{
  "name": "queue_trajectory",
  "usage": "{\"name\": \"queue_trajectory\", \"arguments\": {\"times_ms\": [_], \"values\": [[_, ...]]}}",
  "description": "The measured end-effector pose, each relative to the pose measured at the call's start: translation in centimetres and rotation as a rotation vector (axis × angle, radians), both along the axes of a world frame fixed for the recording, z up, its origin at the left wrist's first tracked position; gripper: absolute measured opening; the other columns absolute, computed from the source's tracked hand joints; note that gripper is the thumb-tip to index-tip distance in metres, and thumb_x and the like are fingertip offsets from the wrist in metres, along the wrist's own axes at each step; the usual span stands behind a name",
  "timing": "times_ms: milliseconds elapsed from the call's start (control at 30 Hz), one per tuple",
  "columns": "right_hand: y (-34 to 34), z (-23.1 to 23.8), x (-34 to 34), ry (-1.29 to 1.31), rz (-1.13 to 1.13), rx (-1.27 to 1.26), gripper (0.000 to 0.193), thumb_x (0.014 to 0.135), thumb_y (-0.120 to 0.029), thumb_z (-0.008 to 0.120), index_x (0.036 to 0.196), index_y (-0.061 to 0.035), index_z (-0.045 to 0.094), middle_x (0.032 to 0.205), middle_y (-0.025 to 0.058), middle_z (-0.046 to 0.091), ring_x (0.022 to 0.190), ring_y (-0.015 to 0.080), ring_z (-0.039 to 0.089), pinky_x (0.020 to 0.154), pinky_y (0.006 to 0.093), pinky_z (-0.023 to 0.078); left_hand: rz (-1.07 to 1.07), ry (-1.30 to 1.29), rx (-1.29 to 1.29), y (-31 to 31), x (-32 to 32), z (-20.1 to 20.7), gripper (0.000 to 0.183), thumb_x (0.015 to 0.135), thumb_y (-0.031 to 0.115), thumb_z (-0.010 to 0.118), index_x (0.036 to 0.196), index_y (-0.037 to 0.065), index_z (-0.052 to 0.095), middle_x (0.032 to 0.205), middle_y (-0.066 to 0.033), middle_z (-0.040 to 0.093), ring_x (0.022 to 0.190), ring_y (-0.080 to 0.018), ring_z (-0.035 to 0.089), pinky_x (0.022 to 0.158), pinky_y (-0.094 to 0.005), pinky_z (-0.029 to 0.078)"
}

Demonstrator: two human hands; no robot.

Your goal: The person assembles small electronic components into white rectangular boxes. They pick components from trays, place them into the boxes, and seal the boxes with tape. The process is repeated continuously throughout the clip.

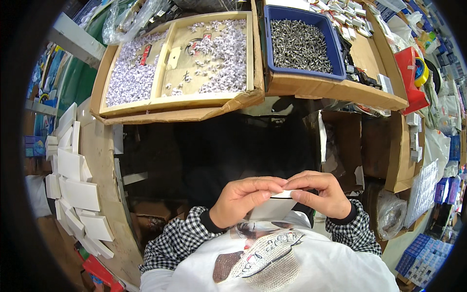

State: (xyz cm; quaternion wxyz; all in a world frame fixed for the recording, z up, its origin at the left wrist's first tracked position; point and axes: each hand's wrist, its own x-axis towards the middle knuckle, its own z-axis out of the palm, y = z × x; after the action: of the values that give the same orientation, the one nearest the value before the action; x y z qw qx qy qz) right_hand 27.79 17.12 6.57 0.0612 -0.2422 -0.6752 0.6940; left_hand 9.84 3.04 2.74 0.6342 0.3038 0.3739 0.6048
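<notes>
Close to my chest, a small white box [273,209] is held between both hands, its top edge facing up. My left hand [243,197] closes on its left side, with the thumb along the near top edge and the fingers over the far side. On the right side my right hand [323,192] grips it in the same way. The fingertips of both hands meet above the top edge. Part of the box is hidden behind the fingers, and I cannot tell what is inside.
Ahead stands a wooden tray [162,63] of small white plastic pieces in two compartments. Beside it a blue bin [305,74] holds small metal parts. White boxes [90,197] are piled on the left table. At the right are a red tape dispenser [407,73] and cardboard boxes [340,126].
</notes>
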Motion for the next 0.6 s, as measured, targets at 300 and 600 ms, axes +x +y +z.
{"name": "queue_trajectory", "arguments": {"times_ms": [300, 600], "values": [[-0.8, -1.0, 0.6, 0.113, -0.005, 0.302, 0.018, 0.081, -0.003, 0.066, 0.099, -0.0038, 0.071, 0.099, 0.0113, 0.069, 0.088, 0.0231, 0.065, 0.079, 0.0323, 0.049, -0.146, -0.06, 0.169, -0.1, -0.5, -2.2, 0.025, 0.091, 0.001, 0.055, 0.115, 0.002, 0.062, 0.136, -0.0147, 0.048, 0.125, -0.0218, 0.046, 0.102, -0.0329, 0.039], [-1.1, -1.9, 0.9, 0.155, 0.021, 0.337, 0.027, 0.079, -0.003, 0.069, 0.106, -0.0038, 0.068, 0.105, 0.0116, 0.068, 0.089, 0.0224, 0.064, 0.078, 0.0317, 0.048, -0.128, -0.028, 0.152, -0.3, -0.3, -2.8, 0.03, 0.086, -0.005, 0.06, 0.114, 0.004, 0.062, 0.136, -0.0145, 0.047, 0.124, -0.0217, 0.047, 0.102, -0.0321, 0.041]]}}
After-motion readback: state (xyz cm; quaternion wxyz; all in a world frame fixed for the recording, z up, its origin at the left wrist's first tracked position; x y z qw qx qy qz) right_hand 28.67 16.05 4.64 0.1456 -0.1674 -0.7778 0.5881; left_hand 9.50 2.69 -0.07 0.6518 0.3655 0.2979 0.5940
